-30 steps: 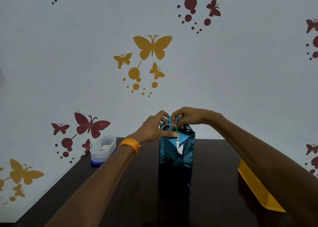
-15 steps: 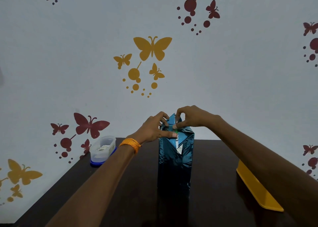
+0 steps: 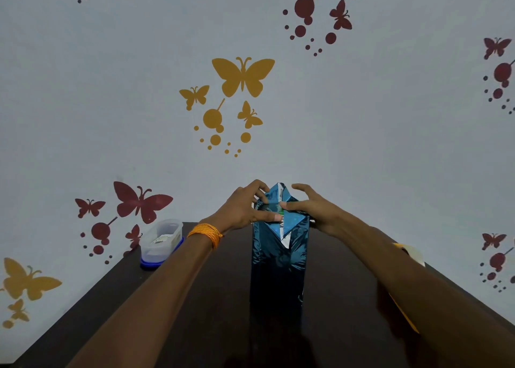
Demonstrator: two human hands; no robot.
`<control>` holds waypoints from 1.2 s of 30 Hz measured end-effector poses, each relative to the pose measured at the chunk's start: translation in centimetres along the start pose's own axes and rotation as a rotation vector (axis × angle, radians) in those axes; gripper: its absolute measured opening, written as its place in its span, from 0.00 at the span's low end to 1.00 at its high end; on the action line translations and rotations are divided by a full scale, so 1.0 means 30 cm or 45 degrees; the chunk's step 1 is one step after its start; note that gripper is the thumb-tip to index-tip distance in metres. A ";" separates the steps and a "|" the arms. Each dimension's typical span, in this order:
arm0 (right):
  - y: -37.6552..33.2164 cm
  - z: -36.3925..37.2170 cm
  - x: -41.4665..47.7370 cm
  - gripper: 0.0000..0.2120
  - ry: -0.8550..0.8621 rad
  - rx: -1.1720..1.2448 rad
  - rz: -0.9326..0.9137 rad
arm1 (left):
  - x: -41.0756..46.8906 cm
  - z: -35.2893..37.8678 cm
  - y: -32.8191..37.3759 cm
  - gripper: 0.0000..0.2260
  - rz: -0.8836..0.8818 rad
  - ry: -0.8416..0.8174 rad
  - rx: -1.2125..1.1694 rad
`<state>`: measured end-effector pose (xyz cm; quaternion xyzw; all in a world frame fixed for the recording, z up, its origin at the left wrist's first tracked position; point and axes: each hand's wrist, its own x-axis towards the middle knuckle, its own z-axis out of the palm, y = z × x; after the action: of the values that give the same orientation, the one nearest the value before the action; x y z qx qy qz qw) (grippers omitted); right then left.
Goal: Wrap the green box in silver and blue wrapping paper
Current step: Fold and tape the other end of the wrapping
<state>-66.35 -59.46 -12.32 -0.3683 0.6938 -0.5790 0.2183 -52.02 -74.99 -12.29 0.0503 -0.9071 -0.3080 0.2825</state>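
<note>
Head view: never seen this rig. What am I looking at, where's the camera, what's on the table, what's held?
No machine: a person works bare-handed. The one picture comes from a wide-angle camera on their head, looking forward and down. On the dark table: a tall upright box wrapped in blue paper, a clear container at left, and a yellow object mostly behind the right arm. The left hand and right hand both hold the paper folds at the box top, thumbs pressing the front flap.
</note>
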 end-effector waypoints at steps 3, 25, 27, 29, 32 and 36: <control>0.024 0.018 0.022 0.30 0.009 0.279 0.056 | -0.001 0.000 -0.002 0.30 -0.004 0.001 -0.004; 0.073 0.012 0.053 0.31 0.139 0.307 0.049 | 0.048 0.069 0.011 0.42 -0.536 0.146 -0.807; 0.080 0.013 0.056 0.32 0.144 0.295 0.051 | 0.064 0.080 0.006 0.41 -0.612 0.135 -0.998; 0.086 0.006 0.061 0.32 0.146 0.286 0.043 | 0.084 0.091 0.023 0.37 -0.659 0.155 -1.112; 0.085 0.006 0.064 0.31 0.139 0.298 0.038 | 0.101 0.110 0.035 0.31 -0.658 0.199 -0.991; 0.089 0.002 0.060 0.29 0.145 0.305 0.036 | 0.101 0.119 0.049 0.34 -0.680 0.177 -0.975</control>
<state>-68.14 -60.71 -14.69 -0.2961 0.6363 -0.6745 0.2291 -56.36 -72.73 -12.31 0.1946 -0.6624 -0.6782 0.2516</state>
